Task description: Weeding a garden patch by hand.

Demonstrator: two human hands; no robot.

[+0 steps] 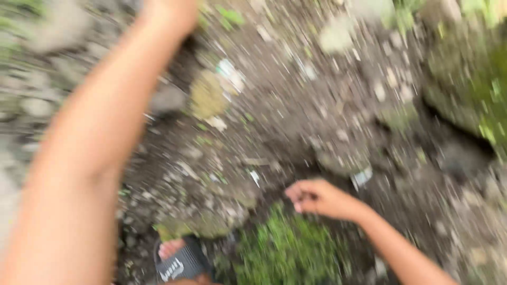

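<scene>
- Head view, blurred: right hand (pixel 322 198) hangs loosely curled over stony soil (pixel 296 121), just above a green plant clump (pixel 288 250); whether it pinches anything I cannot tell
- Left hand (pixel 169 13) reaches up-slope, mostly cut off, its grip unreadable
- Weeds remain rooted; little looks cleared
- Room: mossy rock (pixel 470 89) bounds the right, sandalled foot (pixel 179 258) sits below

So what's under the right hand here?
Below the right hand lies a patch of green plants on dark, stony soil. The picture is blurred, and the curled fingers hide anything they might hold.
</scene>
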